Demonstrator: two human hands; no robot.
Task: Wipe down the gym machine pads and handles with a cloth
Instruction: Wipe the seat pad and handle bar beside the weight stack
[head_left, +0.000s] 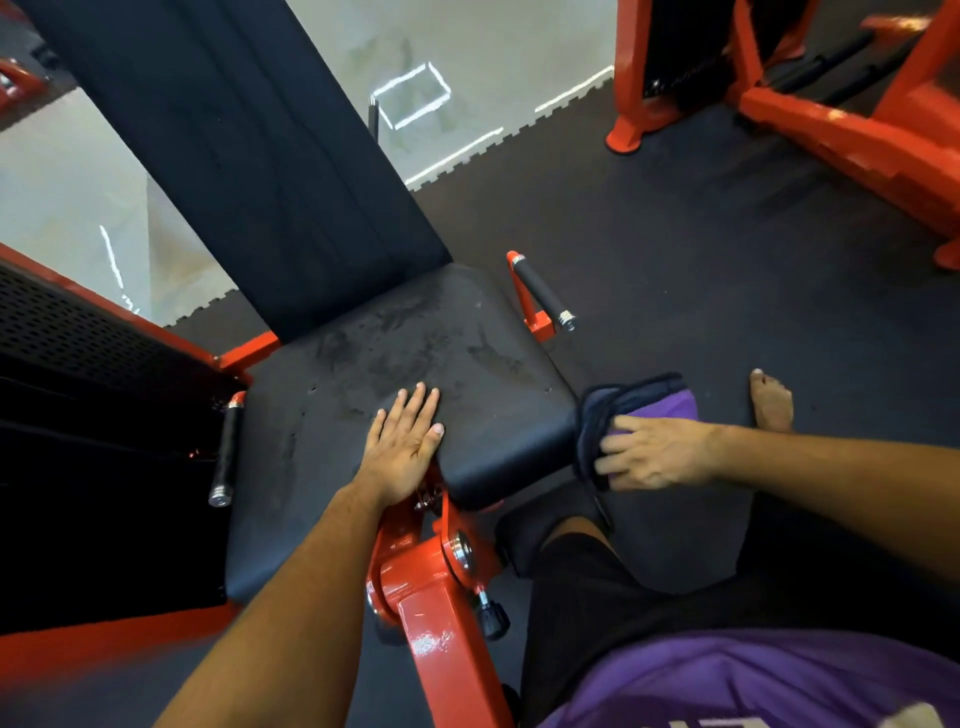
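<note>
Left hand (408, 444) is lying flat, fingers straight, on one seat pad (405, 364); right hand (657, 452) is pinching one cloth (631, 400); two handles (540, 288) are flanking the seat.

White lettering on the purple shirt (753, 680) is cut off and unreadable.

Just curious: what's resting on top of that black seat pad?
The left hand lies flat on the seat pad, amid dusty smudges. The pad beneath the palm is hidden. The cloth is at its side edge, under the right hand.
</note>
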